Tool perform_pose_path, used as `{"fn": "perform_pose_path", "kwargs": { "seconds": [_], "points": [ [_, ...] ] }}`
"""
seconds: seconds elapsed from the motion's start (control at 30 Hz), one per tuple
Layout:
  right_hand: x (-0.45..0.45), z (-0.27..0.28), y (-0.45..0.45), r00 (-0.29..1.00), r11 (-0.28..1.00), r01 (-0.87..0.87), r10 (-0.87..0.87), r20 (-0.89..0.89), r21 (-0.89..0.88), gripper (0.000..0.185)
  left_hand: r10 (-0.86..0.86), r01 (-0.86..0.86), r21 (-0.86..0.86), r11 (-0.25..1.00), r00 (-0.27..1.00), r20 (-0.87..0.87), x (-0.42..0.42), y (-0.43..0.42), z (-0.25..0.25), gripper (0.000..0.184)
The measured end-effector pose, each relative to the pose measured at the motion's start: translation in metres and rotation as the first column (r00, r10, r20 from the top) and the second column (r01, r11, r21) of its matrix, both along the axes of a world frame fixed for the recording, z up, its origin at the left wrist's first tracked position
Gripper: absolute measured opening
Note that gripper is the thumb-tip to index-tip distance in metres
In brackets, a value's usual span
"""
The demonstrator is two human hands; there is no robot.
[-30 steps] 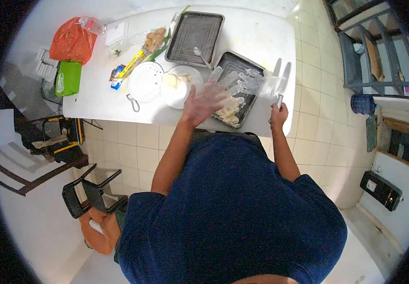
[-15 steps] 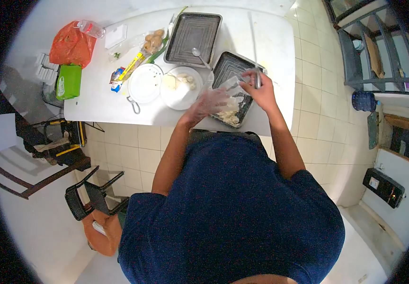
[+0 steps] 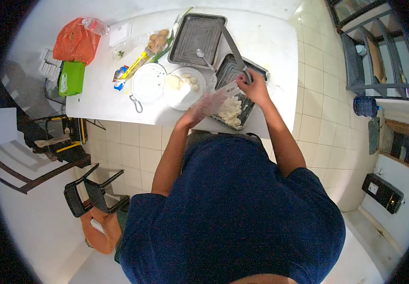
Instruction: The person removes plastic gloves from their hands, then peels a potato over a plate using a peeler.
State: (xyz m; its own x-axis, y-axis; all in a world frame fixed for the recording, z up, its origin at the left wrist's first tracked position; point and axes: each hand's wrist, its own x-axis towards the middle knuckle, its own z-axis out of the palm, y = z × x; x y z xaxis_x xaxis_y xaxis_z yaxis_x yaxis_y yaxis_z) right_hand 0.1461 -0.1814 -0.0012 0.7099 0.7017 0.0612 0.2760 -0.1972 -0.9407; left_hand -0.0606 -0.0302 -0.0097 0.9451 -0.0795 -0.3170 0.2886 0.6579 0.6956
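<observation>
A clear plastic glove (image 3: 228,91) covers my left hand (image 3: 205,105), its fingers stretched out and blurred over the near tray. My right hand (image 3: 255,89) is closed around the handle of a long-bladed knife (image 3: 233,45), the blade slanting up and away. Its fingertips are also at the glove's loose edge; I cannot tell how firmly they pinch it. Beneath both hands lies a dark baking tray (image 3: 247,110) with pale, crumbly food (image 3: 230,112) at its near end. To the left, a white plate (image 3: 173,100) holds pale pieces.
Another dark tray (image 3: 197,35) stands behind, with a spoon (image 3: 203,57) at its near edge. Left are a second white plate (image 3: 147,83), a peeler-like tool (image 3: 137,104), a yellow packet (image 3: 136,65), bagged brown round items (image 3: 157,41), a green box (image 3: 72,79) and an orange bag (image 3: 75,41).
The knife has swung, its blade now leaning up and left instead of nearly upright. My right hand has shifted slightly left and down, and the plastic stretches between both hands.
</observation>
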Motion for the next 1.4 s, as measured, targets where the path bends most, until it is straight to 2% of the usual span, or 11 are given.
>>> {"fn": "perform_pose_path", "kwargs": {
  "seconds": [0.13,0.23,0.43,0.53,0.63,0.83,0.93,1.03,1.13,1.3,1.4],
  "points": [
    [0.003,0.0,-0.002,0.997,1.0,-0.004,0.001,0.078,0.031,0.013,0.012,-0.012,-0.035,0.999,1.0,0.0,0.004,-0.003,0.002,0.064],
    [0.008,-0.007,-0.002,0.997,0.998,0.056,-0.055,0.053,-0.014,0.01,-0.057,0.055,0.105,0.993,0.998,0.017,0.006,-0.002,0.013,0.06],
    [0.028,-0.012,-0.01,0.997,0.993,0.053,-0.059,-0.052,-0.106,0.02,0.106,-0.118,-0.13,0.985,0.99,-0.095,0.008,-0.014,0.034,0.059],
    [0.029,-0.011,-0.014,0.996,0.994,0.084,-0.081,0.043,-0.071,0.019,0.091,-0.096,-0.259,0.961,0.995,-0.028,0.013,-0.014,0.027,0.06],
    [0.026,0.002,-0.02,0.99,0.997,0.08,-0.08,-0.113,-0.002,0.015,0.121,-0.086,-0.53,0.844,0.992,0.032,0.02,-0.016,0.033,0.064],
    [0.013,0.01,-0.038,0.922,0.925,0.379,-0.377,0.089,-0.012,0.027,0.427,-0.325,-0.64,0.696,0.904,0.004,0.03,-0.02,0.026,0.07],
    [0.002,-0.006,-0.048,0.9,0.9,0.436,-0.436,-0.012,0.002,0.031,0.534,-0.363,-0.686,0.63,0.844,0.045,0.037,-0.022,0.012,0.069],
    [-0.022,-0.021,-0.057,0.907,0.909,0.415,-0.417,-0.066,-0.046,0.03,0.619,-0.383,-0.821,0.422,0.784,-0.048,0.051,-0.022,-0.007,0.063],
    [-0.048,-0.036,-0.051,0.895,0.928,0.366,-0.373,-0.246,-0.075,0.029,0.721,-0.579,-0.759,0.298,0.657,-0.218,0.085,-0.024,-0.02,0.06],
    [-0.053,-0.013,-0.023,0.69,0.869,0.493,-0.407,-0.598,-0.022,0.034,0.653,-0.546,-0.679,0.492,0.747,-0.128,0.128,-0.038,-0.014,0.056],
    [-0.035,-0.017,-0.013,0.642,0.79,0.612,-0.474,-0.603,0.03,0.031,0.624,-0.503,-0.722,0.476,0.771,-0.126,0.13,-0.048,-0.006,0.053]
  ]
}}
